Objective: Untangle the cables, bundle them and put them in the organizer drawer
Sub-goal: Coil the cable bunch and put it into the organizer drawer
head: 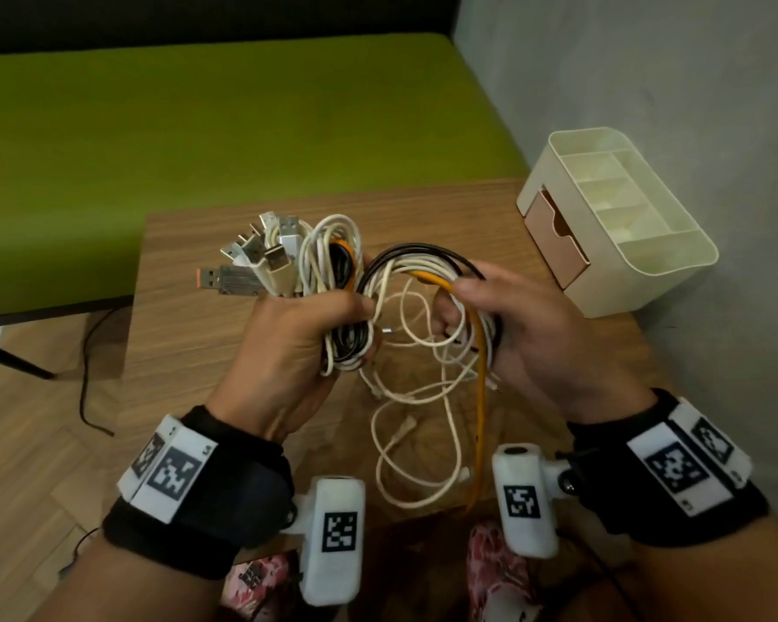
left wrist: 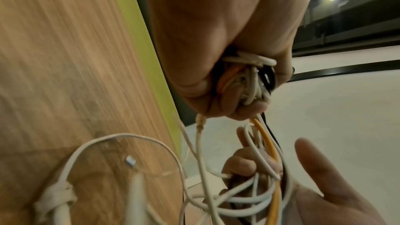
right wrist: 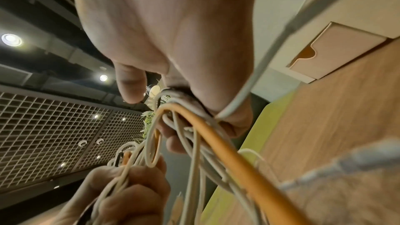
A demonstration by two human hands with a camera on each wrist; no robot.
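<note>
Above the wooden table my left hand grips a thick bundle of white, black and orange cables, with several USB plugs sticking up and left out of the fist. My right hand holds the looped part of the same cables, its fingers curled round the orange cable and the black and white loops. Loose white cable ends trail down onto the table between my wrists. In the left wrist view the fist closes on the cables. In the right wrist view the orange cable runs out under my fingers.
A cream desk organizer stands at the table's right rear corner by the grey wall, its pinkish drawer partly pulled out toward the left. A green bench lies behind the table. A black cord hangs by the table's left edge.
</note>
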